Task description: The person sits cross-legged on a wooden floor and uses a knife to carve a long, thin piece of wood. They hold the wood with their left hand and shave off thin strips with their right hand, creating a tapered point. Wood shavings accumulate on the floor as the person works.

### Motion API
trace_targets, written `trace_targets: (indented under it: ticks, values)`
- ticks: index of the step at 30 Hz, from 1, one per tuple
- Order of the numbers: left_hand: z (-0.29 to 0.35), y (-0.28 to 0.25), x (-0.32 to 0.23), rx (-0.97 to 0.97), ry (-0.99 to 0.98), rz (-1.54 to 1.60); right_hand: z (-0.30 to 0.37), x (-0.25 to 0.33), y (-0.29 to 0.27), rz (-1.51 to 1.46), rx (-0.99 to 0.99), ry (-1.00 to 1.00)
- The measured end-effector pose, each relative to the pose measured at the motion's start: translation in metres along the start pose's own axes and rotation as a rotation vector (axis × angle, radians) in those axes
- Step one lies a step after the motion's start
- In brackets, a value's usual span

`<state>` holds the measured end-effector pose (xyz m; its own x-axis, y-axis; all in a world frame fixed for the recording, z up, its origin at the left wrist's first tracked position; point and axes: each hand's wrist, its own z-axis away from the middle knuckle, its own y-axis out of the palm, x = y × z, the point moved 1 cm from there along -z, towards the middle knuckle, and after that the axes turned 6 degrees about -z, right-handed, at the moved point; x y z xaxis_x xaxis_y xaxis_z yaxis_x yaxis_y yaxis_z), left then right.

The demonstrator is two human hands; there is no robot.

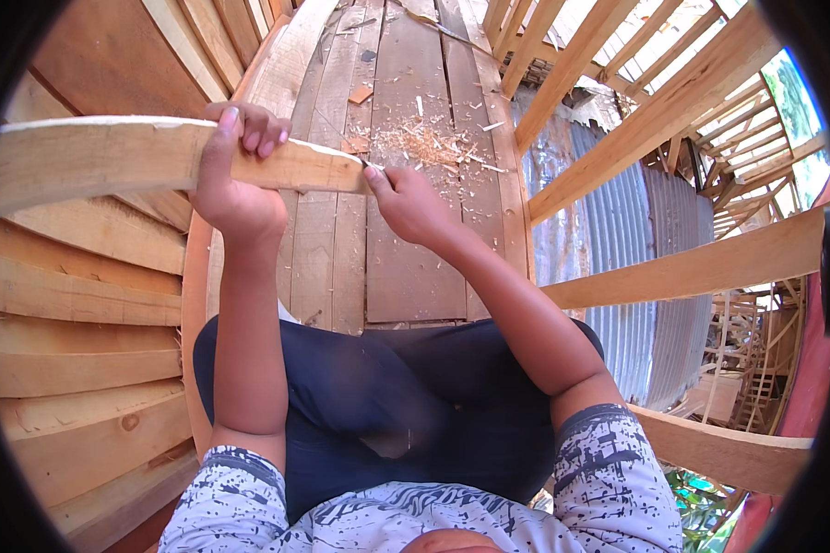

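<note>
A long pale wooden board (120, 158) runs level across the left half, held up in front of me above the plank floor. Its upper edge is whitish. My left hand (240, 175) is closed around the board, with the thumb upright on the near face and the fingers curled over the top edge. At the board's right end, my right hand (408, 203) is closed with the thumb against the tip. A small dark point (364, 163) shows beside that thumb; what it belongs to is hidden, as are most of the right fingers.
Wood shavings (433, 145) and chips lie on the plank floor (415, 263) beyond my hands. Stacked boards (83, 373) line the left side. Slanted timber rails (655, 120) stand at the right, with corrugated metal sheets (609, 249) below them. My folded legs (397, 387) are close below.
</note>
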<state>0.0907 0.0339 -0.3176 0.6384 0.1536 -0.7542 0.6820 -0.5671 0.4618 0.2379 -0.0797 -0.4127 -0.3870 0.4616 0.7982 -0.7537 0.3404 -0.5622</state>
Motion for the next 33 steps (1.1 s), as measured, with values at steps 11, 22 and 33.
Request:
trace_targets:
  ticks: [11, 22, 33]
  values:
    - [-0.001, -0.002, 0.006, -0.036, 0.026, -0.01, -0.004, -0.009, 0.005, -0.051, 0.012, 0.034]
    - [-0.001, 0.003, 0.008, -0.045, 0.028, 0.108, -0.031, -0.09, -0.007, -0.014, 0.019, 0.403]
    - [-0.001, 0.008, 0.006, -0.04, 0.016, 0.022, -0.039, -0.096, -0.005, 0.045, -0.015, 0.217]
